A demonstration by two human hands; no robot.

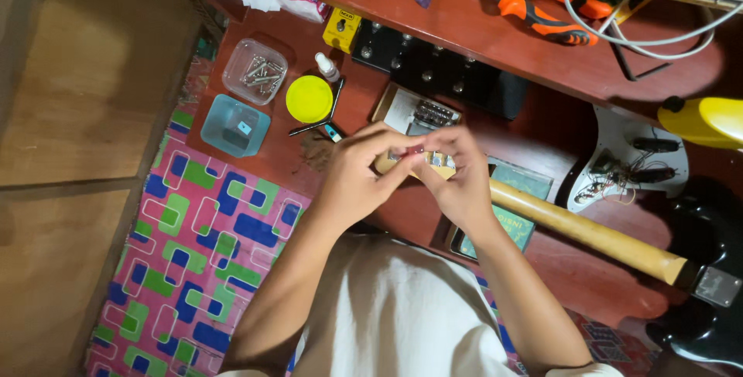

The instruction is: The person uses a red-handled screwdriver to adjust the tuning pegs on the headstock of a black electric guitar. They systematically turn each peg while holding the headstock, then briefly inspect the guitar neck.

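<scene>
- Both hands, left hand and right hand, pinch the pale wooden guitar headstock above the red-brown wooden workbench.
- Seemingly fitting tuner hardware; next needs steady fingertip alignment.

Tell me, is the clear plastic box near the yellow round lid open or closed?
Open. The clear plastic box has no lid on top, and the metal screws lie uncovered inside it, beside the yellow round lid.

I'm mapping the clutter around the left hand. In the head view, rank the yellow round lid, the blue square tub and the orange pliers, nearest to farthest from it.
From the left hand:
1. Yellow round lid, up-left.
2. Blue square tub, further left.
3. Orange pliers, top right shelf.
</scene>
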